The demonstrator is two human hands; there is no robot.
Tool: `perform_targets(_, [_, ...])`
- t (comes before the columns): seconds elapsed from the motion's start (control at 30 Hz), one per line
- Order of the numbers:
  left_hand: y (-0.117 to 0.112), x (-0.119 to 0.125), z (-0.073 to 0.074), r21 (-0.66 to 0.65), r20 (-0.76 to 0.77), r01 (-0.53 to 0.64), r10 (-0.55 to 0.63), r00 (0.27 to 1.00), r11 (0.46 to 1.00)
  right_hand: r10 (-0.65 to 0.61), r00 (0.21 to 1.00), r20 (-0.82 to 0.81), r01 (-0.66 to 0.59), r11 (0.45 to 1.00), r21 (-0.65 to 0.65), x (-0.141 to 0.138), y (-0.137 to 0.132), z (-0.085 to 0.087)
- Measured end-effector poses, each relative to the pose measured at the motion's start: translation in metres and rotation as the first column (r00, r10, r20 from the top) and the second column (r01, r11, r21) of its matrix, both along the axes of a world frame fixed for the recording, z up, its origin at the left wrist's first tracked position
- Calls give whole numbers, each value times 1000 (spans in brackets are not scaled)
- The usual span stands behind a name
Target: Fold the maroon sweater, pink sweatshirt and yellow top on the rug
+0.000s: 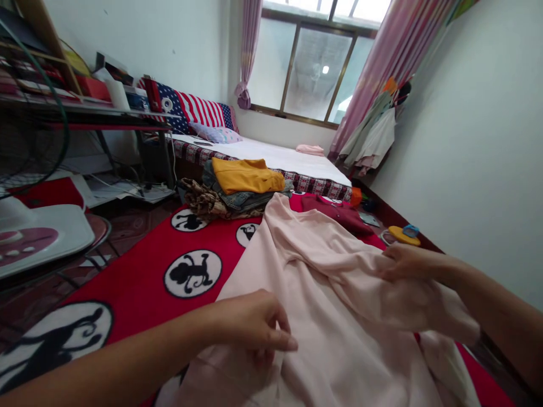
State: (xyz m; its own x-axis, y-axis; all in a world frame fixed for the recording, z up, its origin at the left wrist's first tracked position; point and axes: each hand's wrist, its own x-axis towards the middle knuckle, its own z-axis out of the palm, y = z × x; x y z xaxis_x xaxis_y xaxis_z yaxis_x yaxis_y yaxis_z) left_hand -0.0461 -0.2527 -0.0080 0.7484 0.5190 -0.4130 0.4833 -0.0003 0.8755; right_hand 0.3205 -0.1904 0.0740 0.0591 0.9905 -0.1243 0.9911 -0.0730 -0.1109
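Observation:
A pale pink long-sleeved top (314, 305) lies spread over a red blanket, its neckline toward the far end. My right hand (413, 263) grips the sleeve at the right, which is lifted and bent across the body of the top; the cloth there is slightly blurred. Over the lower left part of the top is my left hand (261, 325), its fingers loosely curled and a gap showing between thumb and forefinger. No cloth can be seen between them. The undersides of its other fingers are partly hidden.
The red blanket (139, 282) has black monkey figures in white circles. Beyond the top sit a pile of folded clothes with a mustard garment (248, 175) uppermost and a dark red garment (335, 213). A bed (263, 152) stands under the window; a cluttered desk (106, 116) is at left.

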Motion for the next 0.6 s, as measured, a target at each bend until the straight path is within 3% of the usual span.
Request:
perform_targets(0.03, [12,3,1,127,30,-60,57,998,990,41,996,77,-35,996,-78,-6,2,1])
perform_targets(0.07, [24,5,1,324,68,-175,162,984,930,79,990,113,-71,995,-70,-15,6,1])
perform_targets(0.1, [37,7,-1,521,125,-310,288,949,795,104,988,113,-108,994,27,-27,13,1])
perform_targets(0.13, [49,8,-6,662,189,-419,403,895,621,131,989,65,-138,982,132,-42,22,-1])
perform_targets(0.17, [61,8,-12,741,240,-483,488,839,466,165,986,-22,-156,963,221,-59,32,-5])
perform_targets(0.2, [70,7,-20,772,264,-511,542,798,377,201,971,-129,-159,947,278,-77,44,-11])
perform_targets(0.23, [78,6,-29,778,266,-523,572,776,348,231,942,-242,-154,942,298,-96,57,-19])
perform_targets(0.33, [89,1,-51,756,261,-542,590,764,367,227,790,-570,-77,958,275,-152,96,-47])
perform_targets(0.43, [89,-1,-58,747,289,-556,576,765,365,141,578,-804,78,971,226,-196,131,-66])
perform_targets(0.53, [86,0,-55,728,301,-566,562,771,386,7,378,-926,198,976,88,-215,160,-68])
perform_targets(0.6, [85,0,-53,721,326,-582,557,764,376,-60,345,-937,246,969,29,-214,179,-63])
